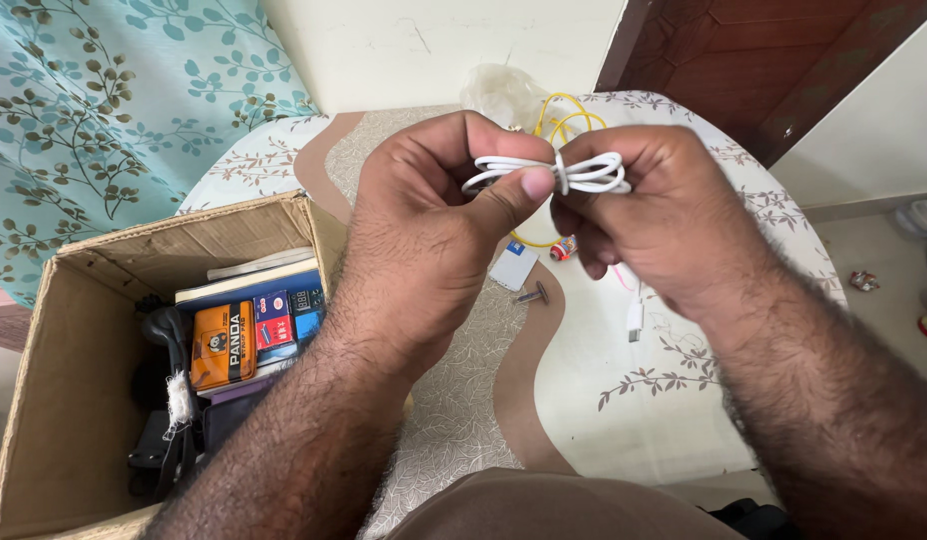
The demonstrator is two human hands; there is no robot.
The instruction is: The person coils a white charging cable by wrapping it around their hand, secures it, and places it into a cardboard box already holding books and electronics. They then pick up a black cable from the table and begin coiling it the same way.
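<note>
both hands pinch a coiled white cable (583, 172) above the table (683, 400), left hand (433, 230) w/ thumb pressing the loops so they stay bundled, right hand (648, 215) fingers clamped on it, cardboard box (73, 380) left of the table.

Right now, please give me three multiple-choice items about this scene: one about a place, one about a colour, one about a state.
1. Where is the cardboard box?
A. on the person's left
B. on the person's right
C. behind the door

2. What colour is the coiled cable in the hands?
A. black
B. white
C. green

3. How do the hands hold that cable?
A. only the left hand
B. only the right hand
C. both pinch it

Key: 1 A, the box sits beside the left forearm. 2 B, its loops are white. 3 C, fingers of both hands close on the coil.
</note>
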